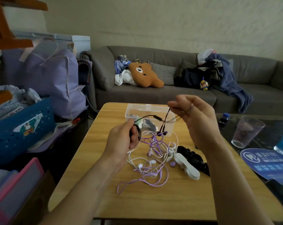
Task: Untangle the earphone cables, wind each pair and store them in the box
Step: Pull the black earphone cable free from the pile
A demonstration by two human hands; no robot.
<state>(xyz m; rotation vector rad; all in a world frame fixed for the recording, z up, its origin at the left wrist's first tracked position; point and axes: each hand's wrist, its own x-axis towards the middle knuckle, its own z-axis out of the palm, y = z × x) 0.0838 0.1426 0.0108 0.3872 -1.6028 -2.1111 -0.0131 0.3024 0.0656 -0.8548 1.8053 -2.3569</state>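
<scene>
We hold the black earphone cable over the wooden table, strung roughly left to right. Left hand has fingers curled round a wound black coil. Right hand pinches the cable higher up, and the earbuds hang straight down from it. Below lies a purple cable knotted with a white cable. The clear plastic box sits just behind, open. A black glossy lump and a white flat piece lie just right of the tangle.
</scene>
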